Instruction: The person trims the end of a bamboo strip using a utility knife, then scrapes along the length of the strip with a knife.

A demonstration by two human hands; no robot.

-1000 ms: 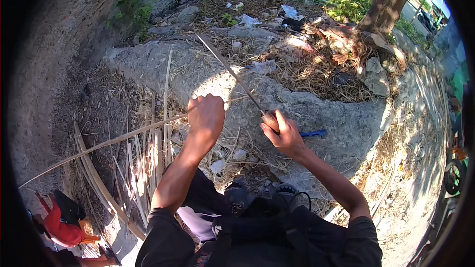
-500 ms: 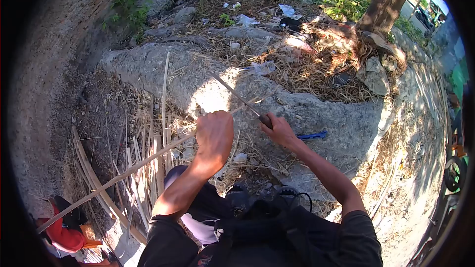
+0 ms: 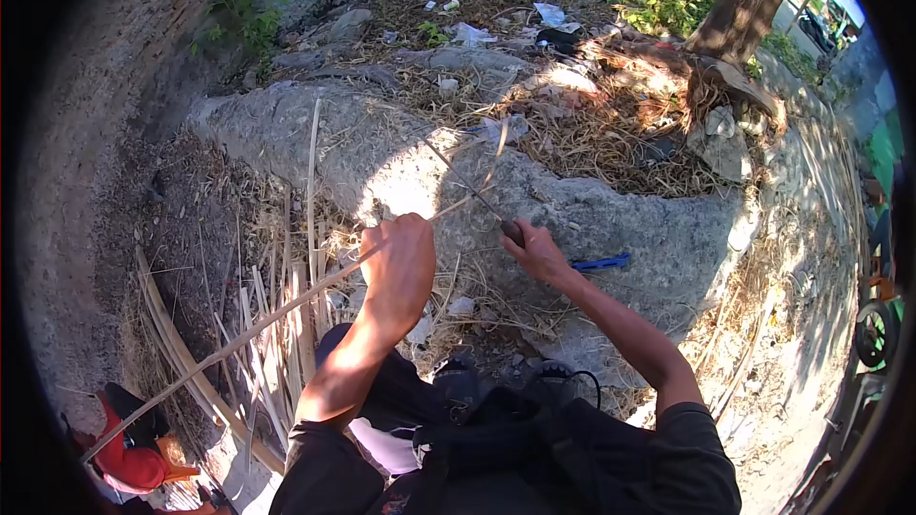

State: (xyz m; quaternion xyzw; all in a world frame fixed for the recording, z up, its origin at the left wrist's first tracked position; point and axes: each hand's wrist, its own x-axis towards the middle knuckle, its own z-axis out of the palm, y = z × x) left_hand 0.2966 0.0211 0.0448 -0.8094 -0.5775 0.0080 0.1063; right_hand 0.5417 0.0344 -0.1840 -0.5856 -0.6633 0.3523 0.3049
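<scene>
My left hand (image 3: 399, 262) is closed in a fist around a long, thin bamboo-like strip (image 3: 256, 328). The strip slants from the lower left up past the fist to the knife. A narrow curved sliver (image 3: 498, 154) rises at its far end, beyond the blade. In my right hand (image 3: 540, 256) is a dark-handled knife (image 3: 450, 162), its fingers wrapped round the handle. Its thin blade points up and left and crosses the strip's far end; how deep the edge sits in it I cannot tell. A slim blue object (image 3: 603, 262) lies on the stone beside my right wrist.
A long rough stone ledge (image 3: 658, 234) runs across in front of me. Split strips (image 3: 298, 315) stand and lie at the left. A tree trunk (image 3: 754, 5), dry grass and litter are beyond. A person in red (image 3: 129, 458) is at the lower left.
My left hand has shifted slightly left with the strip. The sliver at the strip's far end now bends upward past the blade. My right hand has barely moved; the knife's blade has tilted a little.
</scene>
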